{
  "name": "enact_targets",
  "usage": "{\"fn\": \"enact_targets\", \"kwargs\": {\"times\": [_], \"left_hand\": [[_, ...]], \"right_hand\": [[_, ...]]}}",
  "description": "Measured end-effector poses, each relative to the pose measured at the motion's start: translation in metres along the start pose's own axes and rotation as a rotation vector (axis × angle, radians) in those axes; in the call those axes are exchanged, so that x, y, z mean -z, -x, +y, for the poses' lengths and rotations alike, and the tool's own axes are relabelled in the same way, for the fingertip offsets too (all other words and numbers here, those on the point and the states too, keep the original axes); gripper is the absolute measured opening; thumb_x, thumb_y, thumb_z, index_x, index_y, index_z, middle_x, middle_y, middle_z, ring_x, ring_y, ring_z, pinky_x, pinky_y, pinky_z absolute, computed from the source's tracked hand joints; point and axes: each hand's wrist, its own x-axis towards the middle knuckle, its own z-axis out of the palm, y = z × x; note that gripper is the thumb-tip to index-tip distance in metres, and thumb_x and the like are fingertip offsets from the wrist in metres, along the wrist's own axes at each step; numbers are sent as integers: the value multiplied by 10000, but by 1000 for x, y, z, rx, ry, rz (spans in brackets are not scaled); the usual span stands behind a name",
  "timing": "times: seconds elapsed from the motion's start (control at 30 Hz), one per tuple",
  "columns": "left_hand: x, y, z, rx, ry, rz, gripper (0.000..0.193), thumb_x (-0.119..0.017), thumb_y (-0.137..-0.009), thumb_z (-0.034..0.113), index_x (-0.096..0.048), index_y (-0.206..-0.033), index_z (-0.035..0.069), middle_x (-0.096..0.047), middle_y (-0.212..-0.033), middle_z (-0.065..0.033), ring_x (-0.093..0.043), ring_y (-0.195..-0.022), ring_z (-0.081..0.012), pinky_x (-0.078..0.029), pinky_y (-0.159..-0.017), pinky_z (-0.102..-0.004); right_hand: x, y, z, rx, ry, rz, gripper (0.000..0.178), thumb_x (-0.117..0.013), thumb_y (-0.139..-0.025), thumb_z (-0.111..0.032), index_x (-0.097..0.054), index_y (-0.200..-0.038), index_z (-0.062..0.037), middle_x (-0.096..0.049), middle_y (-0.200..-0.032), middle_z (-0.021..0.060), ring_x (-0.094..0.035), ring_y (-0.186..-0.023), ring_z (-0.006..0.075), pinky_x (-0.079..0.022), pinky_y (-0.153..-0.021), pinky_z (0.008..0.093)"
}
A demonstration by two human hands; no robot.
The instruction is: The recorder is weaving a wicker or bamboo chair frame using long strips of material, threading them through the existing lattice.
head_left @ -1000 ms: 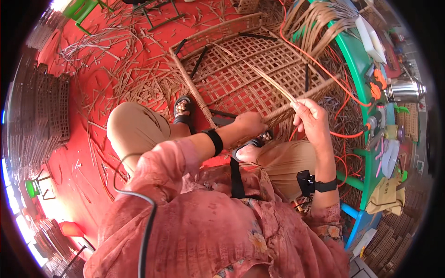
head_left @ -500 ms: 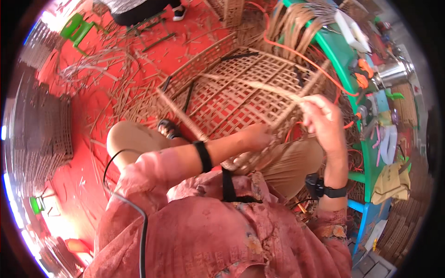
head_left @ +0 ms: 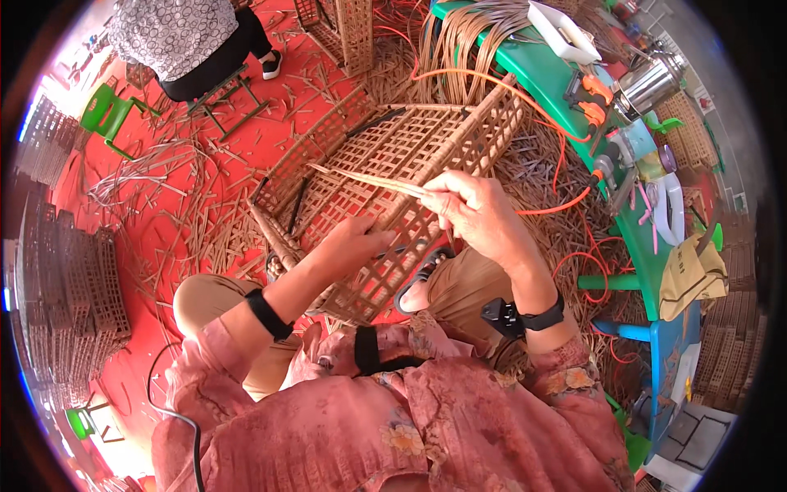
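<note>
A large woven basket (head_left: pixel 393 148) with open lattice sides lies tilted in front of me, over my legs and the red floor. My right hand (head_left: pixel 469 207) is closed, pinching one end of a pale flat weaving strip (head_left: pixel 369 178) between thumb and fingers. The strip's free end points left across the basket's lattice. Just left of it, my left hand (head_left: pixel 354 246) rests at the basket's near side, with its fingers bent on the edge. The undersides of those fingers are partly hidden.
To the right stands a green table (head_left: pixel 566 115) carrying orange-handled tools (head_left: pixel 592 102), a white tray (head_left: pixel 564 33) and a steel pot (head_left: pixel 652 82). An orange hose (head_left: pixel 484 75) runs past the basket. Strip scraps (head_left: pixel 234 238) litter the floor. A person (head_left: pixel 176 37) sits at the far left, beside a green chair (head_left: pixel 106 115).
My left hand has drawn back left along the basket's near side. My right hand and the strip have shifted left and slightly down. The basket is tilted more steeply.
</note>
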Motion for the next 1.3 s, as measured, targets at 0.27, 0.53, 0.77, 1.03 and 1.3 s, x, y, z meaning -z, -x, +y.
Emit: {"fn": "enact_targets", "kwargs": {"times": [0.27, 0.53, 0.77, 1.03, 1.3], "left_hand": [[-41, -10, 76, -21, 282, -94, 445, -580, -872, 395, -598, -913, -48, -570, -817, -101, -541, -756, -174, -442, -669, -348], [-90, 12, 122, -23, 551, -197, 542, -621, -859, 436, -538, -1073, -54, -587, -902, -77, -540, -803, -147, -445, -697, -320], [-99, 18, 117, -41, 822, -170, 478, -614, -887, 307, -516, -1169, -66, -611, -1031, -134, -592, -920, -176, -501, -795, -310], [-39, 18, 92, -430, -73, -247, 273, -547, -930, 246, -629, -939, -14, -625, -802, -49, -540, -704, -116, -458, -661, -275], [-1, 22, 147, -928, 391, 341, 387, -553, -933, 344, -601, -994, -34, -608, -785, -44, -572, -706, -130, -466, -673, -281]], "right_hand": [[35, 17, -15, -18, 82, 155, 171, -580, -926, -161, -648, -973, -11, -578, -638, 15, -525, -552, 52, -425, -496, 220], [58, 48, -12, -53, 33, 198, 146, -576, -922, -118, -641, -953, 9, -565, -642, 8, -514, -560, 51, -408, -503, 216], [79, 54, -19, -91, 87, 136, 159, -604, -910, -182, -634, -907, -26, -551, -669, -26, -513, -565, 32, -402, -474, 183], [82, 29, -53, -86, 84, 106, 216, -633, -897, -261, -651, -904, -46, -522, -620, -37, -472, -509, 21, -367, -437, 177], [64, 18, -75, -53, 65, -41, 161, -655, -874, -210, -650, -892, -51, -564, -690, -43, -479, -572, 12, -369, -467, 179]]}}
